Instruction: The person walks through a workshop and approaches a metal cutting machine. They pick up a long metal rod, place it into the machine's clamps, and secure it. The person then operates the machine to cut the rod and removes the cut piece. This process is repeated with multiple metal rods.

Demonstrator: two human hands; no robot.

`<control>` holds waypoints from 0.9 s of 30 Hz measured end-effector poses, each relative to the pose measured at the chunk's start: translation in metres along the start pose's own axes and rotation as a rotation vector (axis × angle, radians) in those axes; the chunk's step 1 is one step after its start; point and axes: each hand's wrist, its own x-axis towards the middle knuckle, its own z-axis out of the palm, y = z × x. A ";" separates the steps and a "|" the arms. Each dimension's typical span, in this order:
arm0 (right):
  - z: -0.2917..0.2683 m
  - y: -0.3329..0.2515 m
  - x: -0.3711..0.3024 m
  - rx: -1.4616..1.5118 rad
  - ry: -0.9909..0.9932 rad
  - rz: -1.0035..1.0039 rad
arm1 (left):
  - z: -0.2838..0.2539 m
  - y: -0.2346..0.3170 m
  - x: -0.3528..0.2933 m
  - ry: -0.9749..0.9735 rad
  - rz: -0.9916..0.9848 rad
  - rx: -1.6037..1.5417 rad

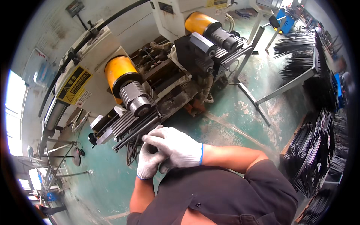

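Both my hands wear white knit gloves and meet in front of my chest, apart from the machine. My right hand (pixel 179 145) lies across the top of my left hand (pixel 147 164), its fingers bent over it and pressed together. The fingers of my left hand curl up under the right, partly hidden. Whatever is between the two hands, if anything, does not show. Just beyond them is the machine's rail bed (pixel 129 125), with several long dark bars side by side. Above that bed sits a yellow cylinder (pixel 119 69) with a ridged grey metal spindle (pixel 134 98).
A second yellow cylinder (pixel 202 23) with a spindle stands farther right on the machine. Bundles of thin black rods (pixel 313 150) are stacked along the right, with more rods (pixel 296 48) on a metal rack (pixel 287 86). A metal stand (pixel 62 161) is at left on the green floor (pixel 108 183).
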 end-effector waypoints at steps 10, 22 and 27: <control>-0.005 0.003 -0.009 0.216 0.087 0.419 | -0.008 0.006 0.017 -0.170 0.081 0.252; 0.009 0.012 -0.022 0.177 0.161 0.770 | -0.011 -0.004 0.032 -0.254 0.176 0.480; -0.011 0.025 -0.015 0.183 0.147 0.723 | 0.004 0.016 0.041 -0.172 0.160 0.643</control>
